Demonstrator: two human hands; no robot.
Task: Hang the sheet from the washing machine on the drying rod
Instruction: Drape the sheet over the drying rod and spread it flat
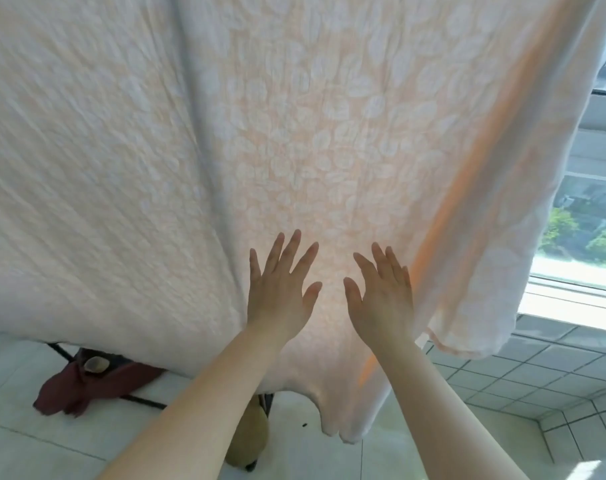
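Note:
A large pale peach sheet [294,133] with a white leaf pattern hangs down in front of me and fills most of the view. Its lower edge dangles near the floor at the centre. The drying rod is hidden above the frame. My left hand [280,289] lies flat against the fabric with its fingers spread. My right hand [381,296] is flat on the sheet just to the right, fingers straight. Neither hand grips the cloth.
A dark red cloth [86,382] lies over a black frame on the white tiled floor [34,445] at lower left. A yellowish object [249,438] stands under the sheet's edge. A bright window [585,237] and a tiled wall [554,368] are at right.

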